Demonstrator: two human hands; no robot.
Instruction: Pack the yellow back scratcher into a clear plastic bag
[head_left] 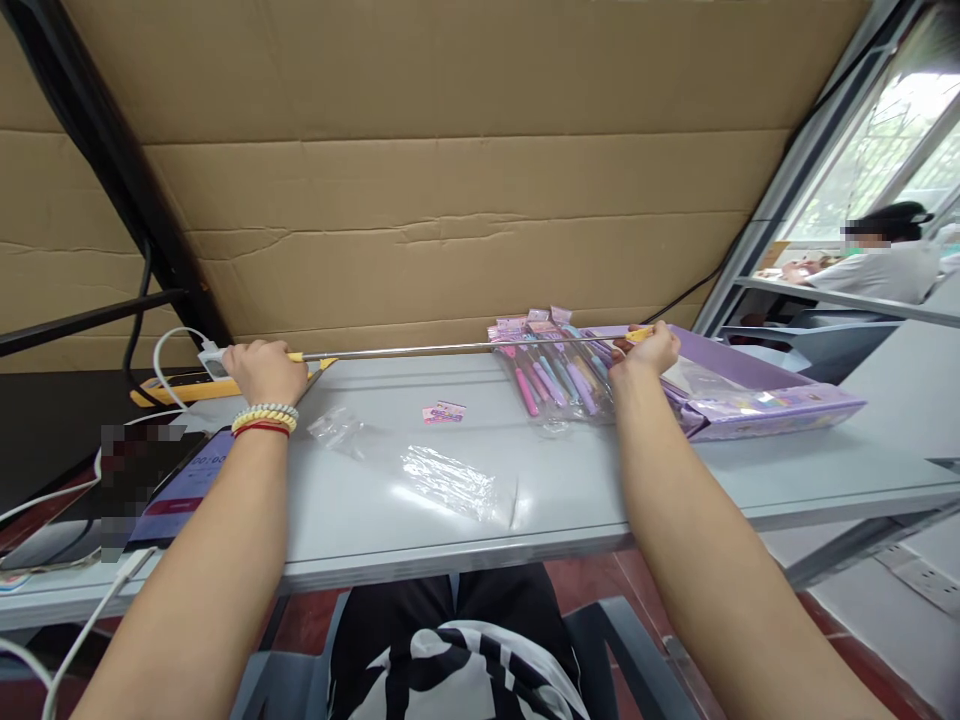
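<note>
While both hands are out over the table, the head view shows a thin metal rod stretched nearly level between them, with a yellow bit at each end. Left hand has its back to the camera, fingers curled in around the rod's left end. No real gap there that I can see, though most of the fingertips are hidden, so I can't tell exactly how they sit. Right hand is bent at the wrist, fingers folded in close and pinching the other yellow end, so pretty narrow too.

The rod crosses in front of a bunch of bagged pens, pink, purple and blue, and just beside those is a purple box, close to the right hand. Between the arms you've got a clear plastic sleeve, some crumpled plastic and a couple of little pink cards lying flat. Over by the left forearm there's a phone with its screen lit, plus a white plug right next to the left hand.
</note>
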